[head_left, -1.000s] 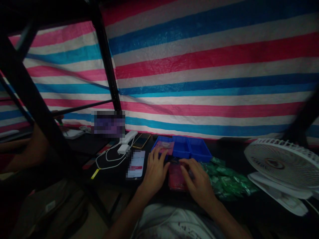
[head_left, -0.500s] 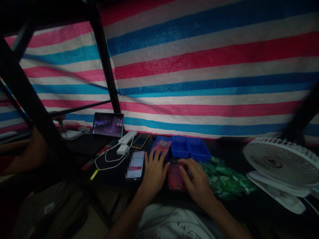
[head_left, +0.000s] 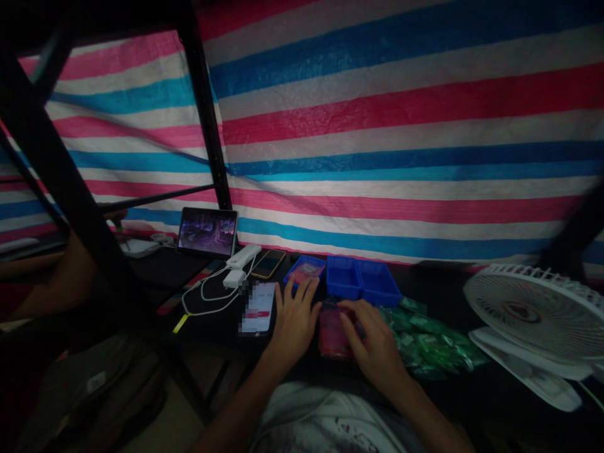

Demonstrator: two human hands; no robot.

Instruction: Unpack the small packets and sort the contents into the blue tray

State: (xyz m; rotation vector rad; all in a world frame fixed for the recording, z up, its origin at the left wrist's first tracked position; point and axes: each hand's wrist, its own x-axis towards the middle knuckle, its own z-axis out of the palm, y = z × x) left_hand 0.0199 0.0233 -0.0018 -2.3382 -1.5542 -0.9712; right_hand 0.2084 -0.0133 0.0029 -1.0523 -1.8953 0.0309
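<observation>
Our right hand curves over a red packet, its fingers resting on top, though we cannot tell whether they are closed on it. Our left hand is open, fingers spread, with the fingertips at the front edge of a small blue tray that holds a pink packet. The red packet lies on a black table between our hands, just in front of a double blue tray. A heap of green packets sits to its right, beside a white fan. To the left lie a phone, white cables, a power bank, a second phone and a tablet. A striped tarp hangs behind, and another person's arm shows at far left.
</observation>
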